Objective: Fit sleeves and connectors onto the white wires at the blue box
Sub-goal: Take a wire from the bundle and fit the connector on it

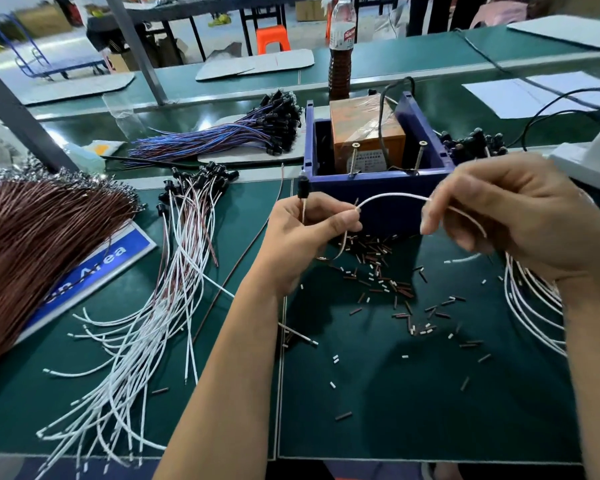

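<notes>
Brown drink bottle point(341, 46), orange stool point(272, 38), blue trolley point(49, 65)

Open green tabletop point(395, 410) in the near centre, only scattered small sleeve pieces point(378, 271) on it. Blue box point(374, 188) blocks straight ahead; two screws point(354, 157) stand up at its front rim. Left side is crowded: white wire bundle point(146, 323) fans across, brown wire bundle point(39, 244) beyond it. Right edge is taken by looped white wires point(530, 306). A bottle point(341, 50) stands behind the box. A clear lane runs between the box and the left bundle, crossed by one thin brown wire point(236, 265).
</notes>
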Demonstrator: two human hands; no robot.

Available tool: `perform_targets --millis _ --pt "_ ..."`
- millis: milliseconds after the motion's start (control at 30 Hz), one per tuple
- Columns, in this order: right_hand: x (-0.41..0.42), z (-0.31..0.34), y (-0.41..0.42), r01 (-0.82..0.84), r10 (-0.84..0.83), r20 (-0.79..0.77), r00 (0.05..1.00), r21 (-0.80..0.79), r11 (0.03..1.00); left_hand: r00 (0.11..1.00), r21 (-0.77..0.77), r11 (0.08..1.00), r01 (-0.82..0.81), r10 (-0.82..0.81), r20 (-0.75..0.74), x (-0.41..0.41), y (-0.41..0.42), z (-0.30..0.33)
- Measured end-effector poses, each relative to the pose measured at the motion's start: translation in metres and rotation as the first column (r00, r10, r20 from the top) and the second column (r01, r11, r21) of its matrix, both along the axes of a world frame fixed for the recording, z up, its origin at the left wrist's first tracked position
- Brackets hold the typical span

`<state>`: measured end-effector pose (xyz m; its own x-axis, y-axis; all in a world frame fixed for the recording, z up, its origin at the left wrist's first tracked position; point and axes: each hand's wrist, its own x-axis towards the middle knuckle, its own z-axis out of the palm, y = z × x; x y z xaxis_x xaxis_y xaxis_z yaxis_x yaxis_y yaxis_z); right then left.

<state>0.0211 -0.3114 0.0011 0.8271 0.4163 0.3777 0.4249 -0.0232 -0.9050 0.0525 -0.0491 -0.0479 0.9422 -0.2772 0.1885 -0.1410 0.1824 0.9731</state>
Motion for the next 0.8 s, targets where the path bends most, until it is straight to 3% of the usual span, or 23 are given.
perform_targets --millis 67,167,267,367,467,567,667,800 --pt "-0.001 -0.001 0.001 -0.165 0.187 -0.094 0.978 0.203 0.965 1.0 -0.05 0.999 0.016 -0.017 -0.014 0.001 -0.001 0.001" --pt "0.001 -0.011 0.005 -0.284 0.328 -0.068 0.942 0.359 0.889 0.999 -0.127 0.992 0.027 -0.029 -0.016 -0.001 -0.002 0.005" --pt "0.003 -0.019 0.007 -0.253 0.275 0.008 0.961 0.416 0.873 0.997 -0.197 0.978 0.06 -0.067 -0.026 -0.003 -0.003 0.008" --pt "0.004 -0.021 0.014 -0.119 0.14 -0.016 0.99 0.441 0.89 0.991 -0.244 0.962 0.12 -0.13 -0.026 -0.006 -0.002 0.01" --pt "0.0 -0.023 0.025 -0.054 0.093 -0.095 0.991 0.344 0.937 0.975 -0.268 0.939 0.215 -0.221 0.008 -0.01 -0.002 0.013" --pt "-0.005 -0.027 0.035 -0.141 0.156 -0.212 0.965 0.083 0.986 0.945 -0.248 0.912 0.326 -0.32 0.066 -0.012 -0.003 0.015" --pt "-0.007 -0.029 0.048 -0.239 0.19 -0.308 0.932 -0.129 0.962 0.936 -0.154 0.924 0.35 -0.35 0.024 -0.012 -0.006 0.013" --pt "-0.008 -0.032 0.054 -0.295 0.18 -0.386 0.905 -0.265 0.918 0.946 -0.072 0.946 0.315 -0.319 -0.062 -0.012 -0.008 0.01"
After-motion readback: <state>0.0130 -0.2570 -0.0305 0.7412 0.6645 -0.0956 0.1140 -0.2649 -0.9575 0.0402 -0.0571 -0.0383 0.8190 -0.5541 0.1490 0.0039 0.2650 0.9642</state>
